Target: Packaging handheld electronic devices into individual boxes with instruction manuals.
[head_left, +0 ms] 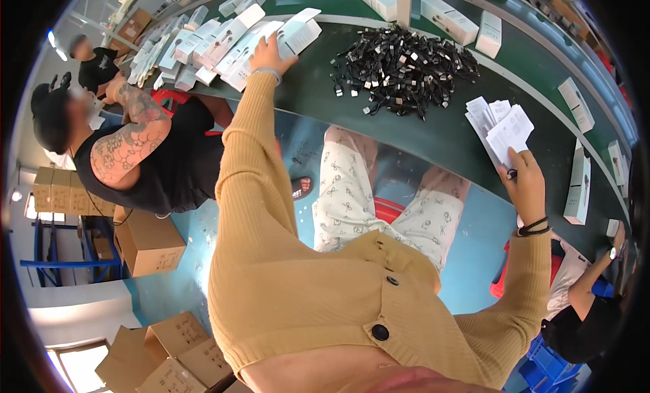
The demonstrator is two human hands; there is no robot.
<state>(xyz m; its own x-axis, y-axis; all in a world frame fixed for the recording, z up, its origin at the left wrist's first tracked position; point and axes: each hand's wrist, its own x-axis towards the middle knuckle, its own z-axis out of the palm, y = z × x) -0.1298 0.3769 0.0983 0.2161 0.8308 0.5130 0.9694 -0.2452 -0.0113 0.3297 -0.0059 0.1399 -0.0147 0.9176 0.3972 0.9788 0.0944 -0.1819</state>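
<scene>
My left hand (269, 56) reaches out to the far left with its fingers spread, resting on white printed cartons (238, 62) that lie in an overlapping row. It does not visibly grip any one of them. At the right, my right hand (525, 184) has its fingers closed at the near edge of a loose stack of folded white paper leaflets (509, 130). Something small and black (512, 173) shows by its fingers; I cannot tell whether it is a ring or a cable part. Between the hands, a heap of black USB cables (409, 68) lies on the dark green worktable (305, 95).
More white cartons (448, 19) stand along the table's far side and at the right (577, 184). A person in black (156, 156) sits close at my left; another (582, 325) works at the lower right. Cardboard boxes (152, 244) stand on the floor behind.
</scene>
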